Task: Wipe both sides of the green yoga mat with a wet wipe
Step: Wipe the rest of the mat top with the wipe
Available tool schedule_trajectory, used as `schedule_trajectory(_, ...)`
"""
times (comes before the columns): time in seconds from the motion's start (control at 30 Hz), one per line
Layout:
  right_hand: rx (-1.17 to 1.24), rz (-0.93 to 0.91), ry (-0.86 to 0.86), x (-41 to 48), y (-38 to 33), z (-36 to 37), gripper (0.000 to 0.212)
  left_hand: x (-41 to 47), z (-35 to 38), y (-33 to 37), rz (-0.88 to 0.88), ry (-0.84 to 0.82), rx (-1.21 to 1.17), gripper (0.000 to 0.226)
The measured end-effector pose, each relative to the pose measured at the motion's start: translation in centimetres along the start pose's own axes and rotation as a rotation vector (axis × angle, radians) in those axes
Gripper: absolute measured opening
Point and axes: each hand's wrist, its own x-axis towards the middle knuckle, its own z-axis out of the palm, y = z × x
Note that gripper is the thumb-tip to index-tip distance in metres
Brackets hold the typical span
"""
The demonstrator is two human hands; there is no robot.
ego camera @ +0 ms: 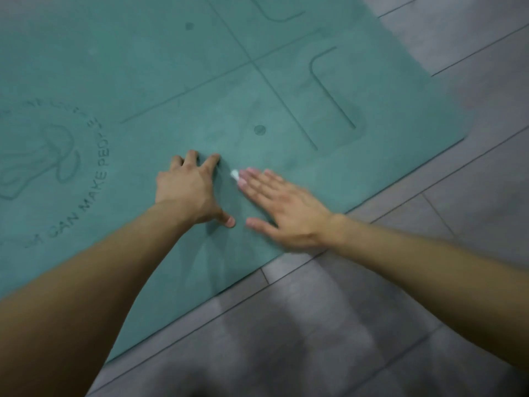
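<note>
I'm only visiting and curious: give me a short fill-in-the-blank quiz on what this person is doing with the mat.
1. The green yoga mat lies flat on a grey ____ floor.
2. The wet wipe peeking out from under the fingertips of the right hand is ____ in colour.
3. The left hand presses on the mat and holds ____.
Missing words: tiled; white; nothing.
</note>
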Motion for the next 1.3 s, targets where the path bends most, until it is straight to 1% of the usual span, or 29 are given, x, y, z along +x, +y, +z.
schedule_trajectory(0.03, -0.045, -0.111, -0.015, -0.6, -0.7, 0.2, 0.078, -0.1, 0.0, 0.0, 0.004, 0.007, 0.003, 0.147)
schedule_trajectory(0.07, -0.067, -0.136, -0.008, -0.3, 0.4, -0.3, 0.076, -0.1, 0.0, -0.1, 0.008, 0.013, 0.006, 0.148)
schedule_trajectory(0.1, -0.065, -0.058, 0.007, 0.5, 2.8, -1.0, 0.075, -0.1, 0.1, -0.2, 0.01, 0.018, 0.007, 0.149)
schedule_trajectory(0.2, -0.033, 0.435, 0.085, 3.6, 11.5, -3.2, 0.081, 0.0, 0.3, -0.4, 0.018, 0.026, 0.009, 0.149)
schedule_trajectory(0.23, -0.011, 0.563, 0.108, 4.3, 12.6, -3.4, 0.085, 0.1, 0.3, -0.4, 0.018, 0.025, 0.014, 0.149)
schedule_trajectory(0.27, 0.001, 0.622, 0.121, 4.8, 11.5, -3.1, 0.087, 0.0, 0.2, -0.4, 0.014, 0.022, 0.018, 0.15)
schedule_trajectory(0.3, 0.002, 0.582, 0.121, 5.1, 9.1, -2.4, 0.088, 0.0, 0.1, -0.4, 0.009, 0.017, 0.023, 0.15)
schedule_trajectory(0.33, 0.002, 0.442, 0.087, 4.9, 5.7, -1.7, 0.086, -0.2, -0.1, -0.4, 0.005, 0.011, 0.028, 0.15)
schedule_trajectory(0.4, -0.004, 0.051, -0.011, 2.7, 0.2, -0.2, 0.08, -0.3, -0.4, -0.7, 0.008, 0.003, 0.032, 0.148)
schedule_trajectory(0.43, -0.047, -0.073, -0.035, 2.0, -0.1, -0.3, 0.077, -0.1, -0.6, -1.0, 0.02, 0.001, 0.033, 0.145)
schedule_trajectory(0.47, -0.074, -0.104, -0.019, 2.3, 1.5, -0.8, 0.075, 0.3, -1.0, -1.3, 0.039, 0.0, 0.031, 0.138)
schedule_trajectory(0.5, -0.086, -0.019, 0.006, 3.3, 4.2, -1.6, 0.074, 0.9, -1.2, -1.8, 0.061, 0.002, 0.024, 0.13)
schedule_trajectory(0.57, -0.071, 0.349, 0.067, 6.1, 10.6, -3.4, 0.08, 2.5, -1.8, -2.8, 0.082, 0.021, -0.006, 0.111)
schedule_trajectory(0.6, -0.047, 0.516, 0.096, 7.3, 13.1, -3.9, 0.084, 3.4, -2.2, -3.2, 0.064, 0.041, -0.032, 0.107)
schedule_trajectory(0.63, -0.018, 0.632, 0.135, 8.3, 13.8, -3.9, 0.086, 4.2, -2.6, -3.4, 0.034, 0.058, -0.056, 0.111)
schedule_trajectory(0.67, -0.003, 0.666, 0.158, 9.3, 12.5, -3.5, 0.086, 5.0, -3.1, -3.4, 0.0, 0.063, -0.068, 0.122)
schedule_trajectory(0.7, 0.007, 0.582, 0.171, 9.5, 9.7, -2.7, 0.083, 5.8, -3.5, -3.3, -0.028, 0.052, -0.068, 0.137)
schedule_trajectory(0.8, 0.004, 0.002, 0.03, 6.9, 1.0, -0.2, 0.075, 8.0, -4.1, -3.8, -0.094, -0.081, -0.03, 0.185)
schedule_trajectory(0.83, -0.035, -0.115, 0.002, 6.3, 0.8, -0.4, 0.073, 8.7, -4.0, -4.2, -0.103, -0.135, -0.045, 0.193)
schedule_trajectory(0.87, -0.051, -0.139, 0.013, 6.7, 2.3, -1.0, 0.072, 9.3, -4.0, -4.4, -0.106, -0.176, -0.071, 0.197)
schedule_trajectory(0.9, -0.046, -0.064, 0.036, 7.9, 4.9, -1.8, 0.071, 9.7, -3.9, -4.5, -0.101, -0.198, -0.087, 0.198)
schedule_trajectory(1.0, -0.034, 0.397, 0.117, 12.5, 14.1, -4.4, 0.075, 9.8, -3.4, -4.9, -0.086, -0.175, -0.058, 0.196)
schedule_trajectory(1.03, -0.018, 0.506, 0.124, 13.9, 15.8, -4.9, 0.076, 9.8, -3.3, -4.9, -0.087, -0.158, -0.045, 0.195)
schedule_trajectory(1.07, -0.016, 0.574, 0.138, 15.0, 15.5, -5.0, 0.078, 9.8, -3.4, -4.8, -0.081, -0.156, -0.039, 0.195)
schedule_trajectory(1.1, -0.011, 0.58, 0.148, 15.6, 13.6, -4.7, 0.079, 9.8, -3.4, -4.6, -0.071, -0.158, -0.035, 0.195)
schedule_trajectory(1.13, -0.009, 0.482, 0.136, 15.5, 10.9, -4.0, 0.079, 9.7, -3.5, -4.5, -0.069, -0.158, -0.03, 0.194)
schedule_trajectory(1.23, -0.017, -0.112, -0.028, 12.0, 4.2, -2.3, 0.073, 10.0, -4.1, -5.2, -0.063, -0.142, -0.048, 0.183)
schedule_trajectory(1.27, -0.053, -0.226, -0.055, 11.8, 4.6, -2.6, 0.072, 10.2, -4.4, -5.6, -0.056, -0.123, -0.056, 0.176)
schedule_trajectory(1.3, -0.063, -0.226, -0.057, 12.6, 6.3, -3.3, 0.072, 10.4, -4.6, -5.9, -0.05, -0.103, -0.062, 0.17)
